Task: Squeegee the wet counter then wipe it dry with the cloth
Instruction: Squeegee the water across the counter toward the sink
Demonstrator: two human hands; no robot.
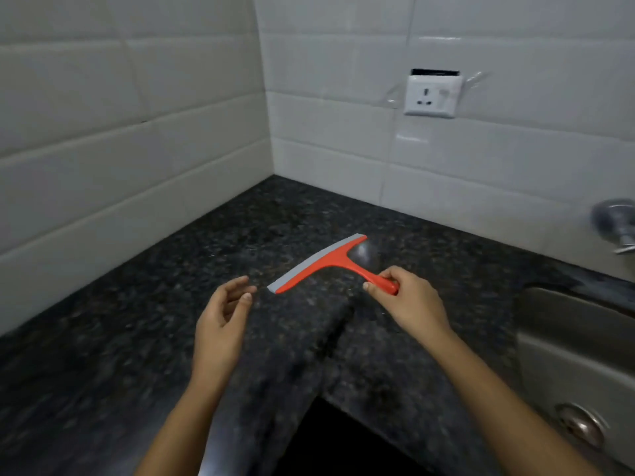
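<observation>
An orange squeegee [330, 261] with a grey rubber blade is over the middle of the dark speckled granite counter [144, 324]. My right hand [407, 298] grips the end of its handle, blade pointing away to the left. My left hand [223, 317] hovers beside the blade's near end, fingers apart and holding nothing. I see no cloth in view.
White tiled walls meet in a corner behind the counter. A wall socket [432, 96] sits on the right wall. A metal tap [616, 225] and a steel sink [577, 359] with its drain lie at the right. A dark gap [340, 444] opens below the counter's inner corner.
</observation>
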